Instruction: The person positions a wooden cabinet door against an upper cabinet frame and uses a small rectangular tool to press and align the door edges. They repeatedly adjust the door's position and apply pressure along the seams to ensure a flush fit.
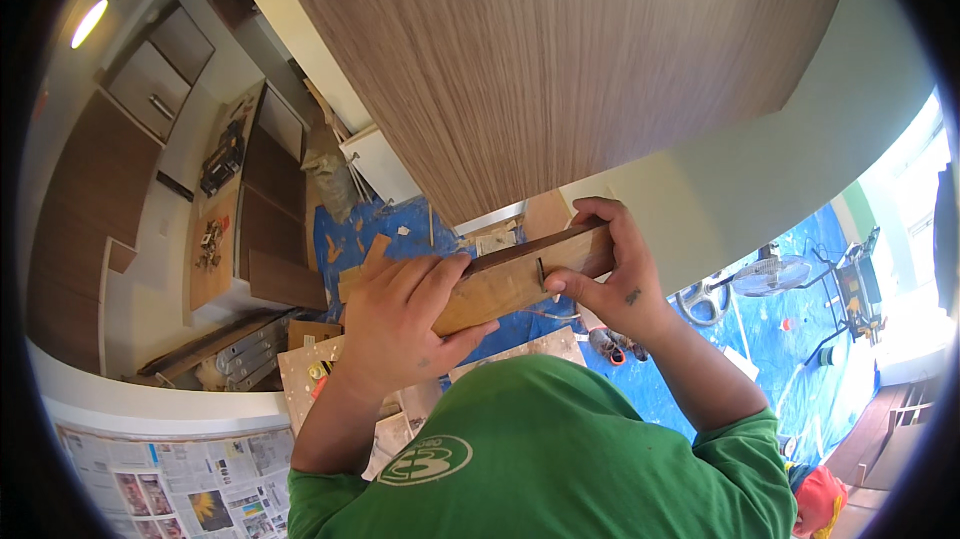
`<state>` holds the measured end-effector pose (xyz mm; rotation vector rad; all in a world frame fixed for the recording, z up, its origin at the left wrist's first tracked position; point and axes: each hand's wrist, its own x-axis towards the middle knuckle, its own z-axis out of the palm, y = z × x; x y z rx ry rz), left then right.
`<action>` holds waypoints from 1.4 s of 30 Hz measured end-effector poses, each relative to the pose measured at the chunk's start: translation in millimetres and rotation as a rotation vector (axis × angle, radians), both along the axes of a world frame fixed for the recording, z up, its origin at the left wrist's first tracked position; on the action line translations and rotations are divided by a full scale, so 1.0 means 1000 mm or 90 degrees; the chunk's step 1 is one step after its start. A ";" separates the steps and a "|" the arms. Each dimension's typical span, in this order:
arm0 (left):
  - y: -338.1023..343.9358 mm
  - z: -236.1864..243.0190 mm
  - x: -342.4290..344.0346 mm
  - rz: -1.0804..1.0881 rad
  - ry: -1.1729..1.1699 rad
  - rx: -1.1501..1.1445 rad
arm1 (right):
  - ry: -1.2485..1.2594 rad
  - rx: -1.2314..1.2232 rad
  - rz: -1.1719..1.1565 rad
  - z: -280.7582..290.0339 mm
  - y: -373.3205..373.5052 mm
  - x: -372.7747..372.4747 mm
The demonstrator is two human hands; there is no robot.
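Between my two hands is a wooden hand plane, a long block tilted up toward the right. A narrow dark slot crosses the face turned to me. My left hand grips its left end, fingers over the top edge and thumb along the bottom. The right end is gripped by my right hand, fingers behind the top edge and thumb beside the slot. A pale wooden piece sticks up behind my left hand; whether it belongs to the plane I cannot tell.
A large wood-grain panel looms just beyond my hands. Blue sheeting covers the floor, with a fan standing at right. At left, tools lie on a counter. Newspaper sheets lie lower left; perforated boards are below my hands.
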<state>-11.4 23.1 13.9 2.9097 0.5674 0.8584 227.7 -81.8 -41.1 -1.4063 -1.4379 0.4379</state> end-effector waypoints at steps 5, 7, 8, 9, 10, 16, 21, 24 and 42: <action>0.007 -0.010 -0.009 0.026 0.019 -0.001 | 0.316 -0.059 0.119 -0.017 0.005 0.018; 0.011 -0.016 -0.015 0.043 0.008 0.012 | 0.385 -0.123 0.052 -0.034 0.000 0.041; 0.014 -0.020 -0.018 0.053 0.004 -0.011 | 0.340 -0.211 -0.038 -0.039 -0.002 0.051; 0.015 -0.025 -0.022 0.066 0.000 -0.035 | 0.291 -0.299 -0.126 -0.043 -0.003 0.060; 0.017 -0.031 -0.026 0.079 -0.005 -0.060 | 0.283 -0.319 -0.164 -0.048 -0.003 0.062; 0.019 -0.102 -0.056 0.178 0.023 -0.207 | 0.606 -0.117 0.107 -0.030 -0.011 0.048; 0.007 -0.158 -0.080 0.222 0.020 -0.241 | 0.840 0.188 0.317 0.031 0.019 0.022; -0.004 -0.176 -0.087 0.247 0.007 -0.262 | 0.858 0.195 0.479 0.034 0.031 0.039; -0.004 -0.302 -0.102 0.320 -0.060 -0.527 | 0.330 -0.212 0.038 -0.035 0.047 0.041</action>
